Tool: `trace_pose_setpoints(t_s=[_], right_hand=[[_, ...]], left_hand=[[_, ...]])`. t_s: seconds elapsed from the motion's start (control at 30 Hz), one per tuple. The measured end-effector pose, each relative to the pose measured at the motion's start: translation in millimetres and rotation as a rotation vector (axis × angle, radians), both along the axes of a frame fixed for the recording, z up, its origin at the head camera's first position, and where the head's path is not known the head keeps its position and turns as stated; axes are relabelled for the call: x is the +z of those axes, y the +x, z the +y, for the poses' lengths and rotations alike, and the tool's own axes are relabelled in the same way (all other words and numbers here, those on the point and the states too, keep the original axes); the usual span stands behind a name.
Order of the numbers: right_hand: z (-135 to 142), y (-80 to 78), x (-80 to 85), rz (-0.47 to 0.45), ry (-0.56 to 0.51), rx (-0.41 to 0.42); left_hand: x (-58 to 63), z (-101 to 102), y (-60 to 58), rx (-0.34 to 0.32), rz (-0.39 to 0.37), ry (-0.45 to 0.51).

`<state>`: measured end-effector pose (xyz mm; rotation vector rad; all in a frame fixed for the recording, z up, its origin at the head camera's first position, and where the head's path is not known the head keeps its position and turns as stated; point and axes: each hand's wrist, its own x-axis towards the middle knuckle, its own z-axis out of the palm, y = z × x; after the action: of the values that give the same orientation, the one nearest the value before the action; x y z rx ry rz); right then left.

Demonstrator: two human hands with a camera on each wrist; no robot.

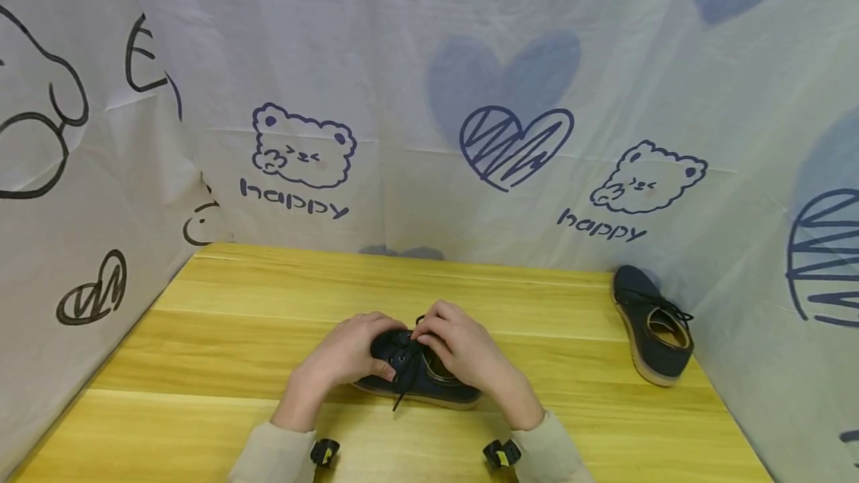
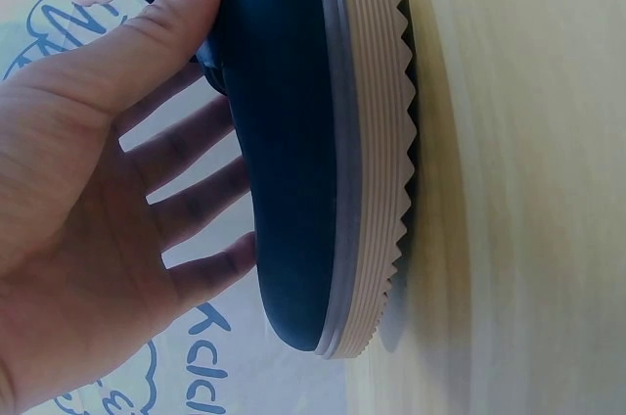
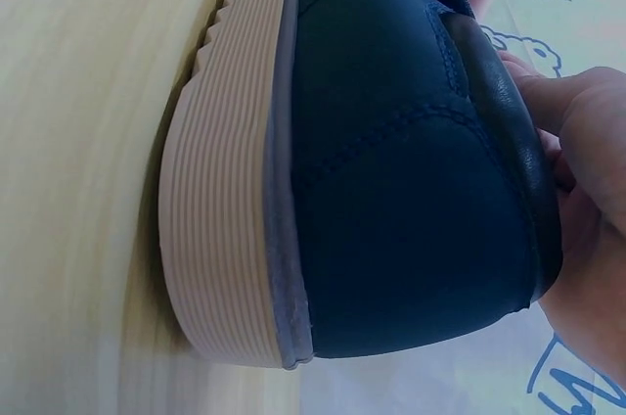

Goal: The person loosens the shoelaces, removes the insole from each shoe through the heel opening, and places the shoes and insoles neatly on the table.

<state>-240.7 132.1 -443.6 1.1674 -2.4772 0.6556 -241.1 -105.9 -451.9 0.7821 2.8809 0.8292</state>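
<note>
A dark navy lace-up shoe (image 1: pixel 429 386) with a ridged tan sole stands on the wooden table, its toe toward the left. My left hand (image 1: pixel 349 349) holds its front part, thumb on the near side and fingers along the far side, as the left wrist view also shows. Above the shoe's opening, my right hand (image 1: pixel 459 341) pinches the black shoelace (image 1: pixel 403 382) near the tongue. One lace end hangs down over the near side. In the right wrist view the heel (image 3: pixel 411 249) hides most of the right fingertips.
A matching navy shoe (image 1: pixel 654 330) with tied laces stands at the table's right edge, near the cloth. Printed white cloth (image 1: pixel 403 95) borders the yellow wooden table (image 1: pixel 268 282) at the back and both sides.
</note>
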Motion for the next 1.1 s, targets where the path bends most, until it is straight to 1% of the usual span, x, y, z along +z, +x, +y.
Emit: trace_pose_setpoints(t_s=[0.1,0.3,0.73,1.1], right_hand=[[-0.2,0.2,-0.1,0.004,-0.002,-0.012],[1.8,-0.9,-0.9,0.045,-0.021,-0.021],[3.5,-0.8,2.1,0.054,-0.039,-0.018],[4.4,-3.4,0.7,0.093,-0.059,-0.021]], left_hand=[[-0.1,-0.4,-0.4,-0.003,0.003,0.001],[-0.3,-0.5,-0.9,-0.011,0.012,0.002],[0.0,-0.7,-0.3,-0.017,0.013,0.006],[-0.4,-1.0,-0.5,-0.019,0.015,0.016]])
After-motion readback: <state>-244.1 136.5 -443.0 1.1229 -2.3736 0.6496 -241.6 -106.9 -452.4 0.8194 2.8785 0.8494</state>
